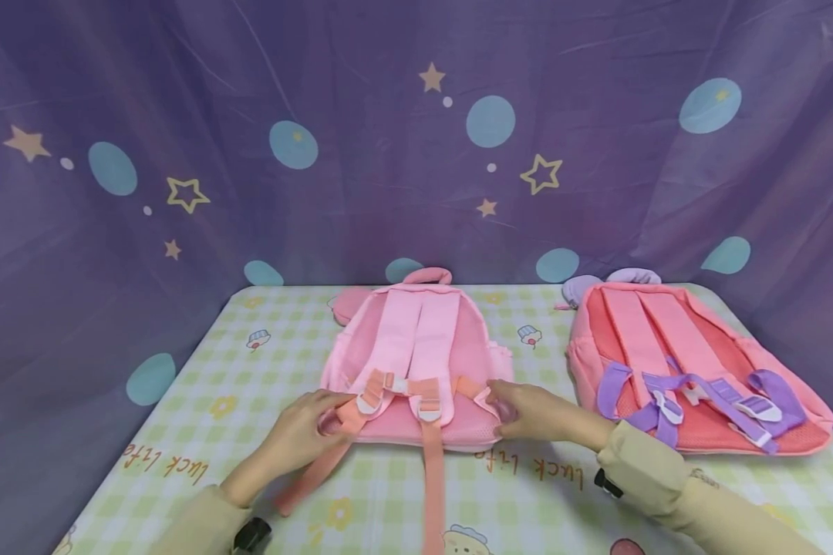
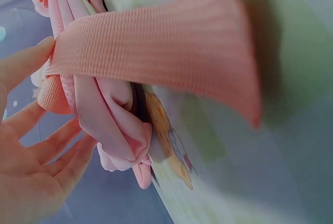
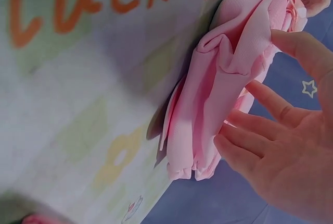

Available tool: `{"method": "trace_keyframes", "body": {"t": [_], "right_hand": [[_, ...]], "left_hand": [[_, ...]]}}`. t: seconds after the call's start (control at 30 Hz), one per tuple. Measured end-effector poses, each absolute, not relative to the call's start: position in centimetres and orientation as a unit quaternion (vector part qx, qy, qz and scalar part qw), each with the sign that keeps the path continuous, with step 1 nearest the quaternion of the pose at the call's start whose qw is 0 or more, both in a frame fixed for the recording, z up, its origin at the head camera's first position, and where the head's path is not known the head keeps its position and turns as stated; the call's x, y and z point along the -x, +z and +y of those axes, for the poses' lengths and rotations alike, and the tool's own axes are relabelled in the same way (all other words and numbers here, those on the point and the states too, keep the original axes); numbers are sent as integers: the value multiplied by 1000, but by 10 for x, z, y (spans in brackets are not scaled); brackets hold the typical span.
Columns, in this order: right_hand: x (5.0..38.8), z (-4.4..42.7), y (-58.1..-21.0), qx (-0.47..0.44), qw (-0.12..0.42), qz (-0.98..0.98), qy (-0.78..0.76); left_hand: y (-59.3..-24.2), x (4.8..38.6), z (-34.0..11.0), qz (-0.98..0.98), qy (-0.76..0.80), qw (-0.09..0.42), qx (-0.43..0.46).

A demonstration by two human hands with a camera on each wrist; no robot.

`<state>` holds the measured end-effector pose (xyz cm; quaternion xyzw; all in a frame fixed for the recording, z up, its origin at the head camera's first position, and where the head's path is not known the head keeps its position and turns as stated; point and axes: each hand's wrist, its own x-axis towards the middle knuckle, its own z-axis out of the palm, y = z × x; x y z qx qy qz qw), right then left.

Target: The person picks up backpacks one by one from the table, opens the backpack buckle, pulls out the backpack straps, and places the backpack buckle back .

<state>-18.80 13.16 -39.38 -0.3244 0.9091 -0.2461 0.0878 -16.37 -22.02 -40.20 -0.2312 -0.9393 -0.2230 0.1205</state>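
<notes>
A pink backpack (image 1: 437,324) lies on the table with its shoulder straps facing up and its handle at the far end. My left hand (image 1: 305,424) holds its lower left corner between thumb and fingers, beside an orange webbing strap (image 2: 145,41). At the lower right corner my right hand (image 1: 537,412) grips the bag's edge, thumb nearest me. In the right wrist view, the fingers (image 3: 260,130) lie fairly straight against the pink side fabric. Another orange strap (image 1: 433,486) hangs down over the near edge from a white buckle (image 1: 429,411).
To the right lies a coral-pink backpack (image 1: 655,324) with purple straps (image 1: 708,397) and white buckles, close to my right forearm. A green checked cloth (image 1: 250,385) covers the table. Behind it hangs a purple curtain (image 1: 375,200) with stars and ovals.
</notes>
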Motion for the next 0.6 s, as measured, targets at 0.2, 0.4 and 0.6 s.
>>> {"method": "trace_keyframes", "body": {"t": [0.2,0.4,0.6], "right_hand": [[189,146,-395,330,73,910,-240],[189,158,-396,335,62,912,-227],[190,169,-395,340,58,910,-231]], "left_hand": [[-402,164,-209,-938,-223,113,240],[-401,164,-200,-937,-229,89,247],[-400,164,-190,-947,-209,69,235]]}}
